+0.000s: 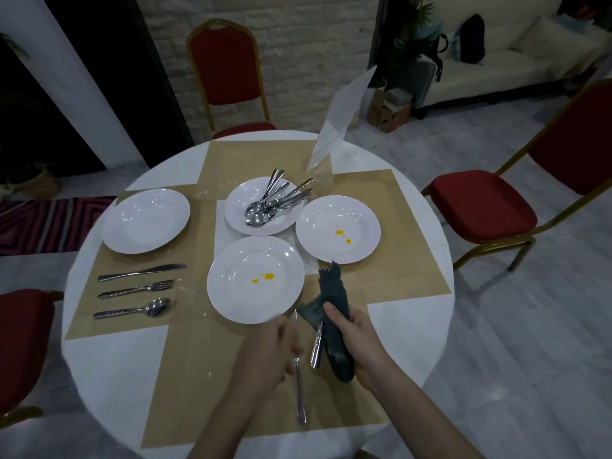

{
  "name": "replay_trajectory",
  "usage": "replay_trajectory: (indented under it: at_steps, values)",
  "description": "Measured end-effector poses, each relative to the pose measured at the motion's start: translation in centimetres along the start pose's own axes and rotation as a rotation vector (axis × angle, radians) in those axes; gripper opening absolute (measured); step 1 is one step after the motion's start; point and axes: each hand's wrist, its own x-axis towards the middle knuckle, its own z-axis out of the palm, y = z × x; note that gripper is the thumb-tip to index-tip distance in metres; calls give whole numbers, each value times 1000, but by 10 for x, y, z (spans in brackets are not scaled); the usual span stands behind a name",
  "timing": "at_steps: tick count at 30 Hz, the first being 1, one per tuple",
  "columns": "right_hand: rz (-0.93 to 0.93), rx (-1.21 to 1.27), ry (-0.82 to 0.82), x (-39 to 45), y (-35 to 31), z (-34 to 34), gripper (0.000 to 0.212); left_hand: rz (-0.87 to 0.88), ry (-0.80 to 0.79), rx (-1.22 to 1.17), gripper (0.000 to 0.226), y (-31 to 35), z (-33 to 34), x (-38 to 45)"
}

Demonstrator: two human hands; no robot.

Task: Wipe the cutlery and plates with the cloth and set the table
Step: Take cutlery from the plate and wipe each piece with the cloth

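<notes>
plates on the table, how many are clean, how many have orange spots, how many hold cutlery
clean, bare plate: 1
plates with orange spots: 2
plate holding a pile of cutlery: 1
total: 4 plates

Chairs: three red padded seats with gilt frames stand round the desk — far chair [225, 71], right chair [486, 213], left chair [23, 346].
Clear stand: a transparent sign holder [334, 127] stands upright on the far right part of the desk.
Sofa: a cream sofa [516, 64] stands at the far right, a dark backpack [472, 38] on it.
Rug: a striped rug [49, 223] lies on the floor at the left.
Wall: a pale brick wall [298, 44] behind the far chair.
</notes>
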Motion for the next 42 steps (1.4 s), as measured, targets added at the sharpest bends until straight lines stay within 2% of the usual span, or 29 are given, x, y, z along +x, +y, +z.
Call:
replay_trajectory:
  at_steps: [2,3,8,11,15,19,23,28,31,36,42]
  values:
    - [-27,-16,-43,-1,-2,-5,35,109,198,-9,20,7,-17,13]
    - [-40,-26,-65,-2,-1,-4,38,136,222,-35,17,11,-21,19]
    - [-92,-75,-134,-8,13,9,52,66,-42,-253,28,18,-7,37]
    - [-103,-87,-147,-9,14,7,54,-13,-90,-327,27,9,-1,40]
    - [-92,-139,-177,-12,18,1,46,-130,-119,-430,25,-2,6,42]
    - [-95,-193,-217,-13,21,-2,35,-210,-37,-534,20,-6,17,45]
    - [-81,-240,-224,-18,29,-5,25,-152,85,-465,22,-8,17,55]
    - [-56,-309,-223,-23,43,-17,21,-122,219,-500,24,-19,14,70]
    - [-12,-321,-174,-29,54,-39,22,-143,303,-527,24,-32,8,82]
    - [97,-176,103,-29,70,-63,30,-130,81,-394,25,-49,36,82]
    - [145,-45,148,-19,60,-67,33,-198,-13,-362,26,-60,84,82]
